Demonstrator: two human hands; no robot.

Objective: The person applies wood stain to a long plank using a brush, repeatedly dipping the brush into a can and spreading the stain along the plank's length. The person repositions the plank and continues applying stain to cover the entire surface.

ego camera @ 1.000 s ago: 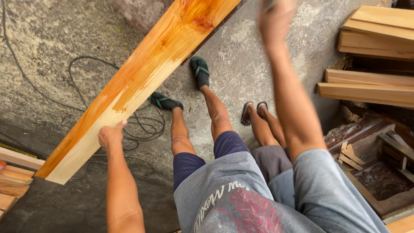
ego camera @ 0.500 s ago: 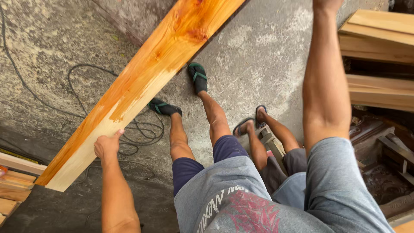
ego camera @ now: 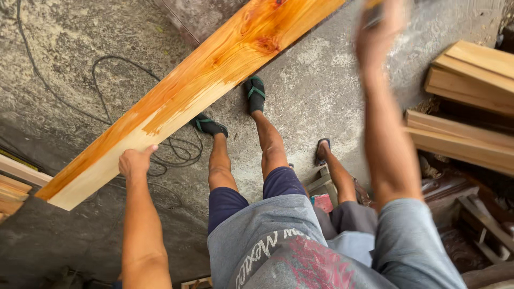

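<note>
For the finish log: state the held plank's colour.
Head view: the plank is glossy orange-amber, pale bare wood at its near end.

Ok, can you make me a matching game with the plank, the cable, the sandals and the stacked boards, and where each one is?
Things:
1. long orange plank
2. black cable
3. green-strapped sandals
4. stacked boards

Places:
A. on the person's feet
B. piled at the right edge
C. looped on the concrete floor
D. gripped at its lower edge by the left hand

Pairs: 1-D, 2-C, 3-A, 4-B
</note>
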